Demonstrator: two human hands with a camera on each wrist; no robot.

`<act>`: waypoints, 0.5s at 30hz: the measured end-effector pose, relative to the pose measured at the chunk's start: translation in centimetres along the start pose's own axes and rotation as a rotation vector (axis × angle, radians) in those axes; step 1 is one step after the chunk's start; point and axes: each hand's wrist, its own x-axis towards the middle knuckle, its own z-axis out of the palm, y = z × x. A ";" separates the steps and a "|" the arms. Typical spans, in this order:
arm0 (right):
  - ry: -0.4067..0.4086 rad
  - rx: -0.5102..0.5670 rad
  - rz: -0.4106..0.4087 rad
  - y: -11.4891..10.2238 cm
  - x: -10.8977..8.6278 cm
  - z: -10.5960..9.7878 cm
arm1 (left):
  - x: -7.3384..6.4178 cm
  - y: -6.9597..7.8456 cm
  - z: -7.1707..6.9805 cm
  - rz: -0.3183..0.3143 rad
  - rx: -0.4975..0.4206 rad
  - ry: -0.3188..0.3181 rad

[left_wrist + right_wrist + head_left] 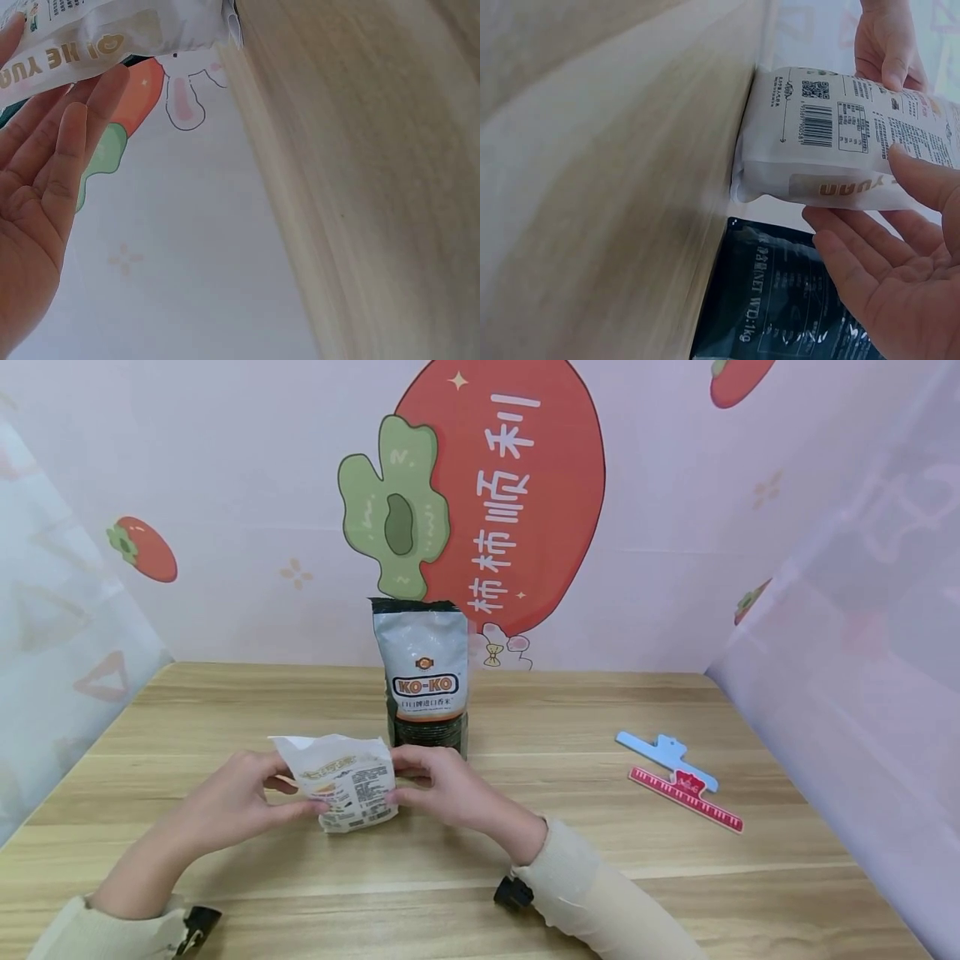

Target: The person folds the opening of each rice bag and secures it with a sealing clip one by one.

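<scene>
A white printed food packet (348, 789) stands near the middle of the wooden table, its top edge flaring toward the left. My left hand (243, 802) grips its left side, thumb across the front and fingers behind. On the opposite side my right hand (450, 789) holds it the same way. In the right wrist view the packet (810, 127) shows a barcode and QR code, and its bottom end is right at the tabletop. The left wrist view has the fingers of the left hand (37, 187) stretched along the packet's side (97, 52).
Just behind the packet a KO-KO rice bag (423, 668) stands upright, its lower part dark. To the right lie a blue bag clip (666, 758) and a red clip with piano-key markings (686, 795). A patterned backdrop (240, 618) encloses the table (570, 827) behind and at both sides.
</scene>
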 end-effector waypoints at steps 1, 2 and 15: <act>0.000 0.006 -0.003 0.0 -0.1 -0.1 | 0.0 0.1 0.1 -0.001 -0.002 -0.001; -0.001 0.010 -0.006 0.0 -0.2 -0.1 | 0.1 0.1 0.1 -0.001 -0.004 -0.002; -0.014 0.020 -0.007 0.4 -1.3 -1.2 | 1.0 0.6 1.1 0.036 -0.053 -0.046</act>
